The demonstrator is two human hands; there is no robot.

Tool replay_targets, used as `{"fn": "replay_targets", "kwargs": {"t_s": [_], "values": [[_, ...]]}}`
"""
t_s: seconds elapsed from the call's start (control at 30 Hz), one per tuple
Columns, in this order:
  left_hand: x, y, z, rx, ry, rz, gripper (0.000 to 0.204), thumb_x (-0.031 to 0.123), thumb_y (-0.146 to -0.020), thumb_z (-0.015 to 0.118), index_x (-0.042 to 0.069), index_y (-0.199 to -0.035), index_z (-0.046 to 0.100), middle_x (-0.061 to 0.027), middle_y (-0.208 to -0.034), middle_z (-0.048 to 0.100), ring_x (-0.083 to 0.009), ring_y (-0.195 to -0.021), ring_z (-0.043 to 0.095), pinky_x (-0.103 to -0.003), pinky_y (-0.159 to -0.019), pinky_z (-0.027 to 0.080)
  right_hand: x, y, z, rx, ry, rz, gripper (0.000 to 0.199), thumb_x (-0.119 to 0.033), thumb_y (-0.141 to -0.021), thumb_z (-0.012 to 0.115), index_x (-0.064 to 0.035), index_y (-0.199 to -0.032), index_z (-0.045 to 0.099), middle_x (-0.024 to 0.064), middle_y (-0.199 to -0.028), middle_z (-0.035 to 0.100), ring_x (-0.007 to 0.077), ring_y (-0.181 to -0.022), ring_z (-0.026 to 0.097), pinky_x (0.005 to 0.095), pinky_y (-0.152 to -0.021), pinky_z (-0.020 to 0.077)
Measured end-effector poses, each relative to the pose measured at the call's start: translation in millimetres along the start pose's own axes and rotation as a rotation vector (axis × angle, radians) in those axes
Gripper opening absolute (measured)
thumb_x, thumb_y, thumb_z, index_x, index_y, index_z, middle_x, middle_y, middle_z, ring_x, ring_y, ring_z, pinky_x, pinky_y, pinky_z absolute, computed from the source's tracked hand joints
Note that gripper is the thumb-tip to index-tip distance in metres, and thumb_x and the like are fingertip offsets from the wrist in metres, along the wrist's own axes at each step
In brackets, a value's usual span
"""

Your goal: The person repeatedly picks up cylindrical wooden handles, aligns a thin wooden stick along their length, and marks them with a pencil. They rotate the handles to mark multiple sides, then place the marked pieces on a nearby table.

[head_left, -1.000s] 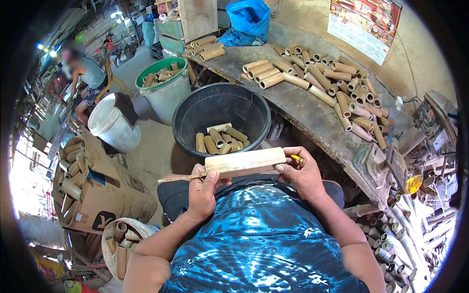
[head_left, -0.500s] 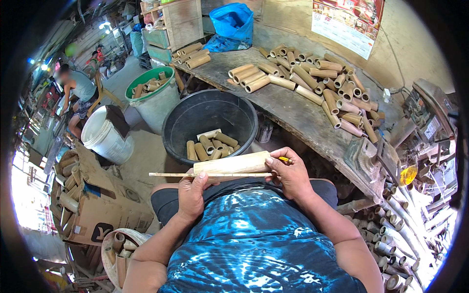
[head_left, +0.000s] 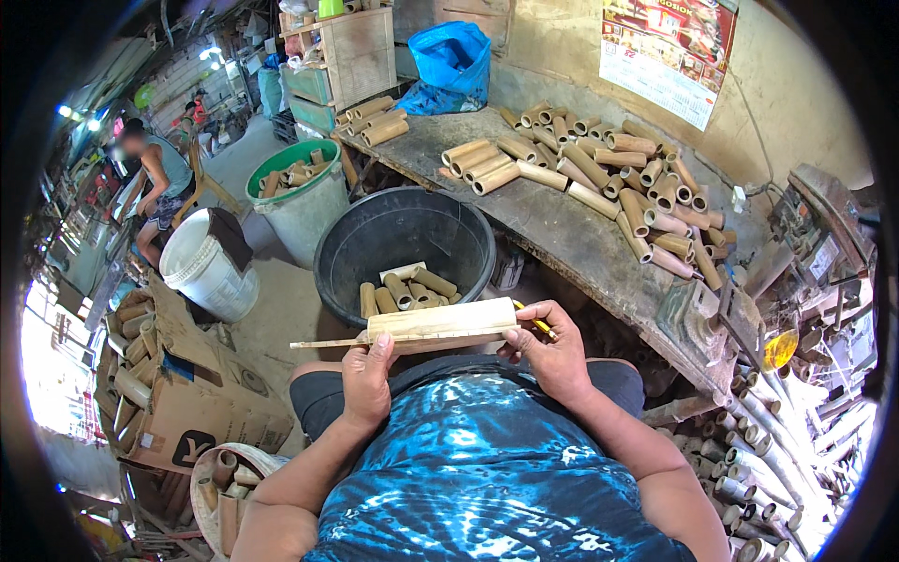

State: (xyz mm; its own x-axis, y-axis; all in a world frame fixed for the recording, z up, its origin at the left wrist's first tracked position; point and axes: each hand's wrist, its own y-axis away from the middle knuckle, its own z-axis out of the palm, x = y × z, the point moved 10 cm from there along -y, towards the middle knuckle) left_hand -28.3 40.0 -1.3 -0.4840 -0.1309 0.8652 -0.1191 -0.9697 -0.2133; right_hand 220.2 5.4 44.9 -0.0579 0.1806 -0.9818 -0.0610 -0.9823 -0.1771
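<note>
A pale length of bamboo (head_left: 440,319) lies sideways above my lap, with a thin wooden strip (head_left: 323,344) along its near side. My left hand (head_left: 366,377) is closed around both near the bamboo's left end, thumb on top. The strip juts out past that hand to the left. At the other end my right hand (head_left: 554,354) pinches the strip's tip against the bamboo. A yellow pencil (head_left: 541,325) is also held in the right fingers, its front end close to the bamboo's right end. Fingers beneath the bamboo are hidden.
Beyond my hands stands a black tub (head_left: 403,201) with cut bamboo pieces inside. A wooden bench (head_left: 562,220) carries many more. To the left are a green-rimmed bucket (head_left: 304,220), a white bucket (head_left: 211,272) and a cardboard box (head_left: 211,403). Another person (head_left: 164,178) sits far left.
The strip's left end has dipped and the bamboo has turned slightly. My right thumb has shifted down from the bamboo's end toward the strip, and the pencil has tilted more upright.
</note>
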Motion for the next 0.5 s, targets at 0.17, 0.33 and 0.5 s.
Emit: {"fn": "replay_targets", "kwargs": {"t_s": [0.17, 0.33, 0.5], "values": [[-3, -1, -7, 0.046, -0.066, -0.041, 0.027, 0.023, -0.1, 0.053, -0.002, -0.105, 0.061, -0.0091, -0.104, 0.065, -0.0133, -0.095, 0.061, -0.029, -0.089, 0.047, 6, -2, -4, 0.033, -0.124, 0.021, 0.013, -0.012, -0.095, 0.063, -0.0031, -0.102, 0.055, 0.007, -0.089, 0.063, 0.0147, -0.073, 0.067, 0.0254, -0.059, 0.0526], [5, -3, -1, 0.069, -0.004, 0.017, 0.025, 0.022, -0.1, 0.053, 0.0, -0.102, 0.063, -0.0051, -0.099, 0.065, -0.0086, -0.093, 0.058, -0.025, -0.084, 0.046, 11, -3, -7, 0.085, -0.175, 0.065, 0.013, -0.016, -0.097, 0.061, -0.0036, -0.099, 0.057, 0.0061, -0.087, 0.063, 0.0145, -0.07, 0.067, 0.0246, -0.057, 0.0523], [16, -6, 7, -0.005, -0.159, 0.144, 0.028, 0.022, -0.101, 0.051, -0.002, -0.108, 0.063, -0.0054, -0.103, 0.065, -0.0107, -0.096, 0.057, -0.026, -0.087, 0.043, 4, 0, -14, 0.173, -0.106, 0.004, 0.014, -0.015, -0.097, 0.061, -0.0024, -0.1, 0.057, 0.0068, -0.084, 0.064, 0.015, -0.07, 0.067, 0.0256, -0.059, 0.0536]]}}
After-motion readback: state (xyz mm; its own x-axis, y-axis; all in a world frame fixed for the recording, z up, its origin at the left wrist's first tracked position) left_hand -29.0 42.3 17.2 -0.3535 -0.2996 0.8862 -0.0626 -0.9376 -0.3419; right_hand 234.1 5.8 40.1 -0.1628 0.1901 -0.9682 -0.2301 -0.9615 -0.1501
